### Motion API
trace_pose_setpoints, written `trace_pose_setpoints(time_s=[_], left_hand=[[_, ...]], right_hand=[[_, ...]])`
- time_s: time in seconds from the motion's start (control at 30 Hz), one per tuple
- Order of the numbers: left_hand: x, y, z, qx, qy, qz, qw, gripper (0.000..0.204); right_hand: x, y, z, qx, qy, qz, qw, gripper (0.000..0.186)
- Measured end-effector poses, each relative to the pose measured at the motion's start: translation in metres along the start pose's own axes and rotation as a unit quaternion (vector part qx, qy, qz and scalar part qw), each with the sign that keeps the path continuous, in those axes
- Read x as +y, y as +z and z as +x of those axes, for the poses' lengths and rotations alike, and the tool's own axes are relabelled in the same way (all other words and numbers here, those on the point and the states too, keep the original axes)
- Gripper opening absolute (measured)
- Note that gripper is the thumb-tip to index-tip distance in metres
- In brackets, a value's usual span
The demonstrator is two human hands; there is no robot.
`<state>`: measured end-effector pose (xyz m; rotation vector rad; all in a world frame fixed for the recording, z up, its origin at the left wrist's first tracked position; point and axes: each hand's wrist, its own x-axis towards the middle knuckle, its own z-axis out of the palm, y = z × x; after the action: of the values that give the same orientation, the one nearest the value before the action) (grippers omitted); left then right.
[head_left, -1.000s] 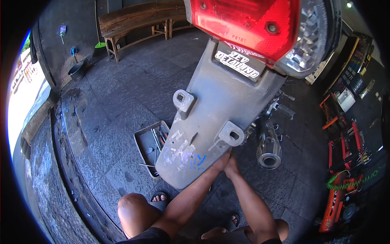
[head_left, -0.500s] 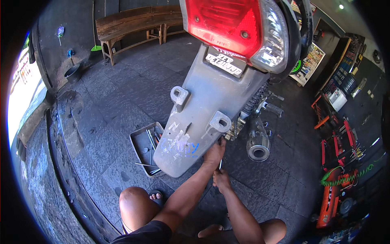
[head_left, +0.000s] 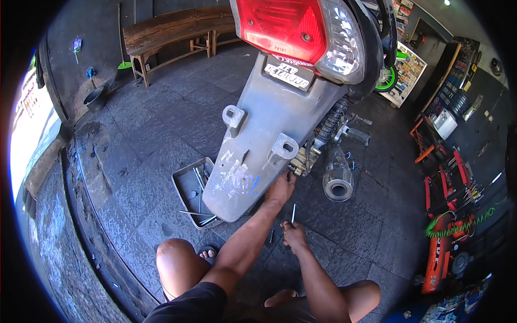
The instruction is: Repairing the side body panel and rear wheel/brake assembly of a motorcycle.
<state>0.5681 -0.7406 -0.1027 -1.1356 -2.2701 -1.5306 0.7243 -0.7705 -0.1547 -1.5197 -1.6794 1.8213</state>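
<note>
Grey mudguard (head_left: 253, 156) with white and blue scribbles under a red tail light (head_left: 283, 27); silver exhaust (head_left: 337, 180); grey metal tray (head_left: 191, 188); dark slate floor (head_left: 161, 124); brown wooden bench (head_left: 172, 32); green coiled hose (head_left: 458, 223).

Black shorts, sandals, bare forearms

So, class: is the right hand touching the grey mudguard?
Apart. The head view shows the right hand low over the floor, gripping a thin metal tool, with bare floor between it and the mudguard.

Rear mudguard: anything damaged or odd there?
Yes. The grey mudguard is scuffed, with white and blue scratch marks low down beside the left hand. Its two side brackets stand empty. No crack is visible.
</note>
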Motion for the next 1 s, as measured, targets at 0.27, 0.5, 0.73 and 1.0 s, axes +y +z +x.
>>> trace_pose_setpoints(time_s=[0.27,0.5,0.73,1.0], left_hand=[[0.0,0.001,-0.004,-0.023,-0.041,-0.004,0.999,0.017],[-0.002,0.005,-0.011,-0.011,-0.069,-0.029,0.997,0.017],[0.003,0.002,-0.019,0.032,-0.116,-0.104,0.987,0.059],[0.046,-0.007,-0.004,-0.064,-0.203,-0.161,0.964,0.111]], right_hand=[[0.004,0.0,0.004,0.008,0.007,0.012,1.0,0.024],[-0.039,-0.023,0.024,0.057,-0.034,0.128,0.99,0.034],[-0.117,-0.027,0.035,0.061,-0.02,0.237,0.969,0.04],[-0.11,-0.059,0.106,-0.123,-0.034,0.378,0.917,0.048]])
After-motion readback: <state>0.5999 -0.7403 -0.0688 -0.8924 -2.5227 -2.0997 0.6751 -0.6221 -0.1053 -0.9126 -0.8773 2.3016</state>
